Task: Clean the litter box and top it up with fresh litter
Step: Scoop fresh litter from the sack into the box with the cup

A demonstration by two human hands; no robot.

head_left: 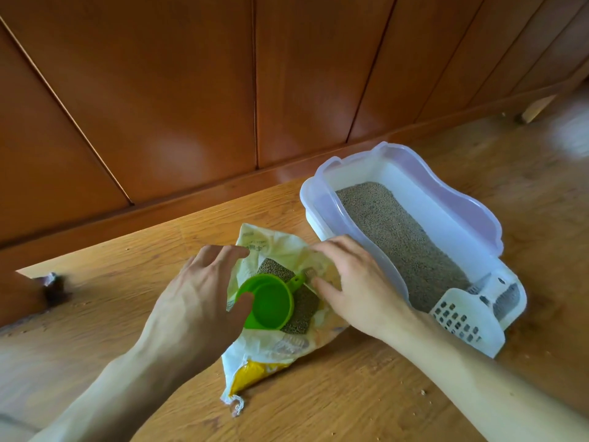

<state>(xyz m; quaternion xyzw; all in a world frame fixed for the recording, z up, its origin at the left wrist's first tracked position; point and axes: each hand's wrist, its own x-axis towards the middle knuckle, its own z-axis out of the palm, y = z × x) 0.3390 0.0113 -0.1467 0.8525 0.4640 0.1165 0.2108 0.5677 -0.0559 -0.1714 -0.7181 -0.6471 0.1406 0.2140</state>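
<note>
Wooden floor, with a white litter box by the panelled wall.
Grey litter half fills the box, a slotted white scoop propped at its near end; beside it lies an opened litter bag holding a green cup. Left hand spreads loose fingers over the bag's mouth, gripping nothing; right hand presses its edge flat.

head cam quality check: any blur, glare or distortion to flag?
Head view: motion-blurred white smear at the right edge, unidentifiable; soft glare patches on the wood panels; wide-angle bending splays panel lines and floor edge; left hand shaded, right hand lit; litter box, green cup sharp.
</note>
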